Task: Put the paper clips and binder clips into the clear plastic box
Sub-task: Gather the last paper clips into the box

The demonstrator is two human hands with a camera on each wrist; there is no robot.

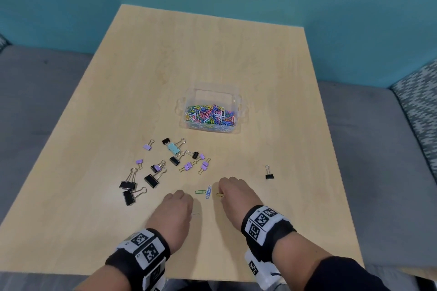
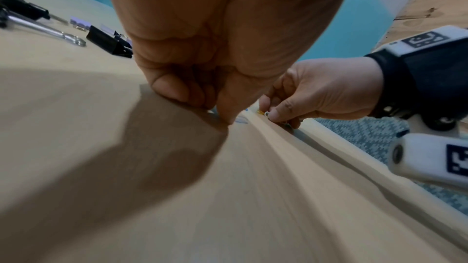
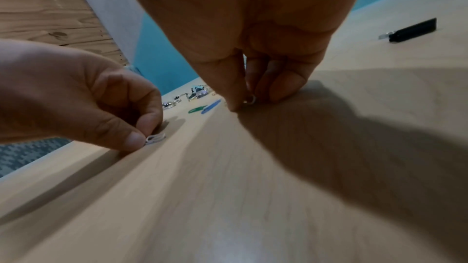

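Clear plastic box (image 1: 237,104) near the middle of the pale wood tabletop (image 1: 236,54), rectangular with small side handles, its floor covered by a tangle of paper clips in pink, blue, green, yellow and white. Nearer and to the left, a loose scatter of binder clips (image 1: 165,168): several black ones with wire handles, small lilac ones, one pale teal. One black binder clip (image 1: 269,175) alone, well apart to the right. Between the two hands, flat on the tabletop, a green paper clip (image 1: 200,192) just beside a blue paper clip (image 1: 208,191). Left hand (image 1: 176,215) knuckles-up, fingers curled, thumb and forefinger pinching a white paper clip (image 3: 155,138) against the tabletop. Right hand (image 1: 236,198) likewise curled down, fingertips (image 3: 234,103) pinching a yellow paper clip (image 1: 220,194), a small wire loop showing at the fingers in the right wrist view. Black straps with printed square markers on both wrists. Teal wall behind; grey cushioned seating to either side of the tabletop.
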